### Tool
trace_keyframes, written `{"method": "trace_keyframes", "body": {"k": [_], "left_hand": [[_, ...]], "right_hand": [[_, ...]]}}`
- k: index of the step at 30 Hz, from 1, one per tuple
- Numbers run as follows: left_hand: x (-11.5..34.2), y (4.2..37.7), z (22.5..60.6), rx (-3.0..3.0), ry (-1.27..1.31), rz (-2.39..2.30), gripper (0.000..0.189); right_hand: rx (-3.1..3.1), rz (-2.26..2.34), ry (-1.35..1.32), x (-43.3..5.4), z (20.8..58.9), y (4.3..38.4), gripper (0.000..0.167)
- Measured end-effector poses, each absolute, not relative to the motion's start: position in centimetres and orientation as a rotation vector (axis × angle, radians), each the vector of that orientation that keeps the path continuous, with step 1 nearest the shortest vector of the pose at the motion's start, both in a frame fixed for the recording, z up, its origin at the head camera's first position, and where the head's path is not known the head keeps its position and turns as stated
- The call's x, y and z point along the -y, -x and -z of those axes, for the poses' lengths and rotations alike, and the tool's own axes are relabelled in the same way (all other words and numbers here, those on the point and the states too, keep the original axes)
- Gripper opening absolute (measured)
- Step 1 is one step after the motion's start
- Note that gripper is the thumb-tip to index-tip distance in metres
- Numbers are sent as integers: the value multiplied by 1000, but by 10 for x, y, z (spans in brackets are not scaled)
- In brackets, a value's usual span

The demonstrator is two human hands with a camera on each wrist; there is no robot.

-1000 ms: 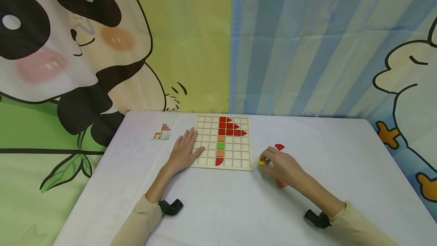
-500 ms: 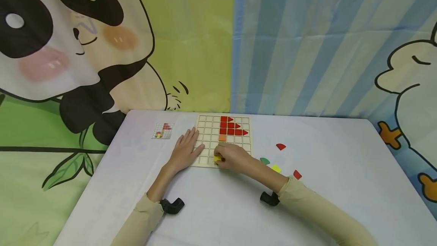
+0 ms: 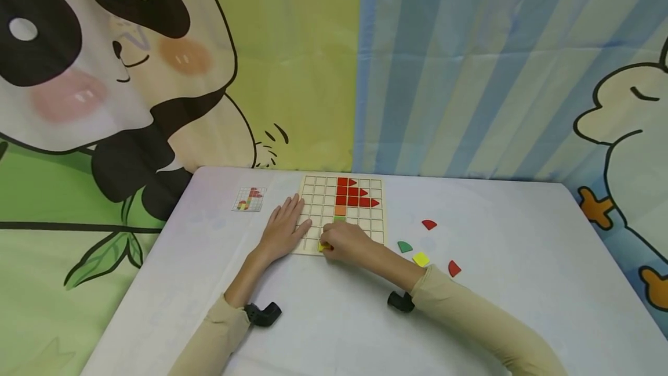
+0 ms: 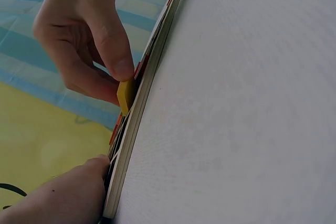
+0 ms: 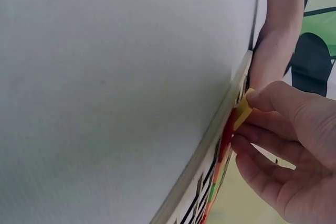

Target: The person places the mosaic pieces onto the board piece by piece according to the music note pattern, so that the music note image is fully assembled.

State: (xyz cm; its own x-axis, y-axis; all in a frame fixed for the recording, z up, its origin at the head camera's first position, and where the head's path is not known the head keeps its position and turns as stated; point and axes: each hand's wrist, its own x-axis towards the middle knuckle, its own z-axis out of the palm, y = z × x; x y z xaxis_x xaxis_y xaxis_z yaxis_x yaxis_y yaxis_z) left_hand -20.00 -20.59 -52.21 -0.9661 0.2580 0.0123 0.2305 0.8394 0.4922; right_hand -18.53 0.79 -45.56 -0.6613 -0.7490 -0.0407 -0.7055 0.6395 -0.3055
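My right hand (image 3: pixel 347 242) pinches a yellow tile (image 4: pixel 125 95) between thumb and fingers, at the near rows of the wooden grid board (image 3: pixel 371 237). In the left wrist view the tile stands tilted at the board's surface. Red tiles (image 3: pixel 341 192) form a stepped flag shape on the board's far half, with an orange tile (image 3: pixel 340 210) and a green tile (image 3: pixel 339 219) below them. The right hand hides the nearer part of that column. My left hand (image 3: pixel 282 228) lies with fingers spread along the board's left edge, holding nothing.
A small picture card (image 3: pixel 249 199) with a coloured grid pattern lies left of the board. Loose on the right are a red quarter-round tile (image 3: pixel 429 224), a green one (image 3: pixel 404 246), a yellow square tile (image 3: pixel 420 259) and another red piece (image 3: pixel 454 268).
My right hand has carried the yellow tile left from the loose pieces to the board, then slightly further left along the near rows. The left hand has stayed at the board's edge.
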Motion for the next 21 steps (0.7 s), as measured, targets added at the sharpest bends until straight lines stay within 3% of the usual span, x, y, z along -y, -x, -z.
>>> {"method": "trace_keyframes", "body": {"k": [15, 21], "left_hand": [[206, 201, 521, -2951, -396, -775, 68], [206, 200, 521, -2952, -388, -780, 68]], "right_hand": [[-2737, 412, 1212, -1, 458, 184, 15], [-2757, 307, 1301, -10, 454, 178, 4]]}}
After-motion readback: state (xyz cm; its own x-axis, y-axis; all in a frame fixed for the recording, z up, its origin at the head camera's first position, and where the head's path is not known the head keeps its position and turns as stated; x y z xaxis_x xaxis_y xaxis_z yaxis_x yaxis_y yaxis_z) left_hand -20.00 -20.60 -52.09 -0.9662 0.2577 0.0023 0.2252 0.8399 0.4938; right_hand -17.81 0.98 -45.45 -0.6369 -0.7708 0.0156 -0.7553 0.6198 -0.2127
